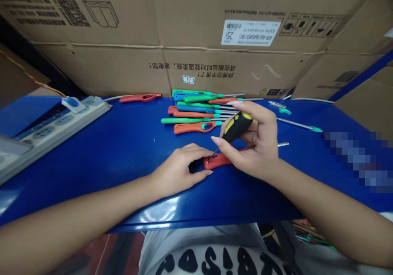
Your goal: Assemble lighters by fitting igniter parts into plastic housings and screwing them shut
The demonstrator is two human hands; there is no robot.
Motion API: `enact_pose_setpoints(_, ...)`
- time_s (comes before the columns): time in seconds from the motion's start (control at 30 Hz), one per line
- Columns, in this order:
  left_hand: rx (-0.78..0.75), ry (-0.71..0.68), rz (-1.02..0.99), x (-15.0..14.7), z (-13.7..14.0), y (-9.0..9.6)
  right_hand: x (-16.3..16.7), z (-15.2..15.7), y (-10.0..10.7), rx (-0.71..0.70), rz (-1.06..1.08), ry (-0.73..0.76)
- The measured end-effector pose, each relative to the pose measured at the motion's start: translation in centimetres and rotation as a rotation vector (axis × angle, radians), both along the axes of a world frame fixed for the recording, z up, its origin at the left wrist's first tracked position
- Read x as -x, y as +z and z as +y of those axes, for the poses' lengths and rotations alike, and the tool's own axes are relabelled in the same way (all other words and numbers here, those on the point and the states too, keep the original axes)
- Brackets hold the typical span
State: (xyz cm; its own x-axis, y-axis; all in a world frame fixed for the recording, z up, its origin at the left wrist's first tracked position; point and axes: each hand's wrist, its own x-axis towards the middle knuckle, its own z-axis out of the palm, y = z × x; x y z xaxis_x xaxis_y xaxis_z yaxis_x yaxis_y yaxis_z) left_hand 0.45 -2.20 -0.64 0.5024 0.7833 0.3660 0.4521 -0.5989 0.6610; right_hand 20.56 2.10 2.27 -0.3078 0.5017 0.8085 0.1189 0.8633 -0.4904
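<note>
A red long-nosed lighter (224, 160) lies on the blue table in front of me, its metal tube pointing right and its middle hidden by my hand. My left hand (184, 166) pinches the handle's left end between thumb and fingers. In my right hand (258, 139) is a screwdriver with a black and yellow handle (237, 126). It is tilted, and its thin shaft meets the lighter near the left end of the handle. Behind my hands is a pile of several lighters (190, 114) in green, blue, orange and red, most tubes pointing right.
At the left stands a white power strip (64, 123) with a plug (73, 104) in it. A red lighter casing (140, 98) lies by the cardboard wall (123, 70). Loose metal tubes with teal ends (299, 125) and a small clear part (277, 105) lie right; a tiny piece (154, 139) lies left.
</note>
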Motion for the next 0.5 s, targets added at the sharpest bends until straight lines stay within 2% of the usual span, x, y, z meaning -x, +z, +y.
enact_pose_setpoints(0.37,0.025,0.006,-0.002,0.0,-0.06,0.01,-0.26,-0.21,0.17,-0.034,-0.042,-0.001)
enact_pose_setpoints(0.5,0.04,0.007,-0.011,-0.03,-0.1,0.06,-0.17,-0.11,0.02,-0.09,-0.021,0.03)
